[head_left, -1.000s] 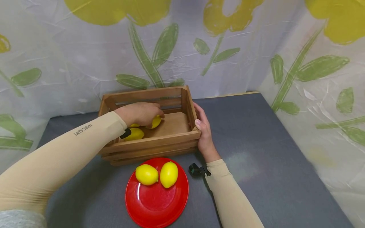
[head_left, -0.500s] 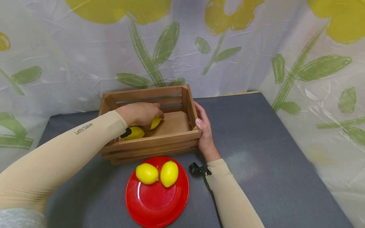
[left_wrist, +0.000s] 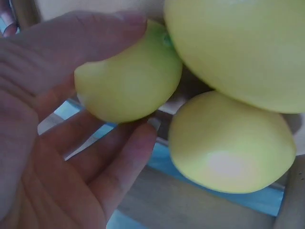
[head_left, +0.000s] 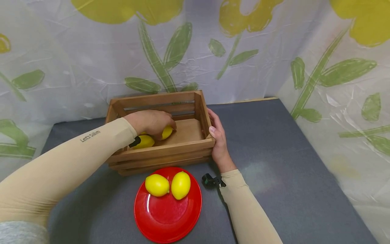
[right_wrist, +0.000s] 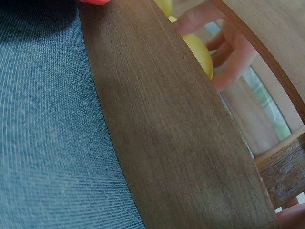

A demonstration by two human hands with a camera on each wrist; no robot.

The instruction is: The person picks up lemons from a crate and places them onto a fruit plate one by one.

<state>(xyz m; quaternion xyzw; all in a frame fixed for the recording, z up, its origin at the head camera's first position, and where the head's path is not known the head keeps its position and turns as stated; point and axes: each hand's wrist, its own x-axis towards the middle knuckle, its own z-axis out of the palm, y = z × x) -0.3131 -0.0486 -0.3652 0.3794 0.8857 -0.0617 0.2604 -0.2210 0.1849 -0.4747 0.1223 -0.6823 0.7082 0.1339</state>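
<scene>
A wooden slatted crate (head_left: 164, 152) stands on the grey table. My left hand (head_left: 152, 122) reaches into it. In the left wrist view the thumb and fingers (left_wrist: 119, 162) curl round a yellow lemon (left_wrist: 126, 81), which also shows in the head view as the lemon (head_left: 167, 132) under the hand. Two more lemons (left_wrist: 228, 143) lie against it, and one lemon (head_left: 145, 141) shows below the wrist. My right hand (head_left: 217, 142) grips the crate's right end, thumb on the rim. The right wrist view shows the crate wall (right_wrist: 167, 133) close up.
A red plate (head_left: 167, 217) lies in front of the crate with two lemons (head_left: 156, 185) (head_left: 180, 185) on it. Flower-printed sheets hang behind and to the right. Grey table surface (head_left: 274, 162) stretches to the right of the crate.
The left hand stays on the lemon in the crate with only a slight shift. The right hand keeps its hold on the crate's end.
</scene>
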